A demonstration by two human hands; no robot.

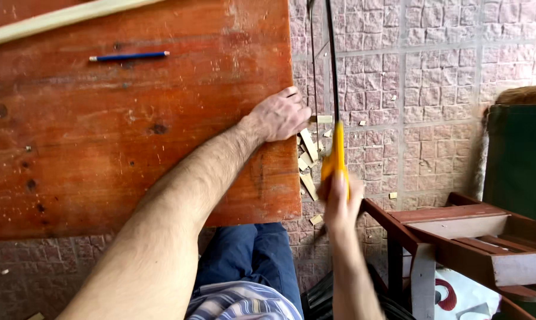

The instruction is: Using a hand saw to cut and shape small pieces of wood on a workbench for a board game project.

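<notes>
Right hand point(339, 204) closed round the yellow handle point(336, 157) of a saw point(333, 71), just beside the right edge of the table point(131, 130); the dark, thin blade runs from the handle toward the far edge, close along the table's side; whether its teeth bite into anything cannot be told. Left hand point(280, 114) lies palm down on the right edge of the table, fingers curled over the rim, holding nothing but pressing on the wood. The saw probably handles light, its narrow blade stiff along its length yet apt to flex sideways; best held at the handle, as here. Wood offcuts point(308, 160) lie on the paved floor point(434, 77) below the hands; a blue pencil point(128, 56) rests near the far edge; a pale batten point(60, 19) crosses the far left corner; a wooden frame point(458, 228) stands to the right.
</notes>
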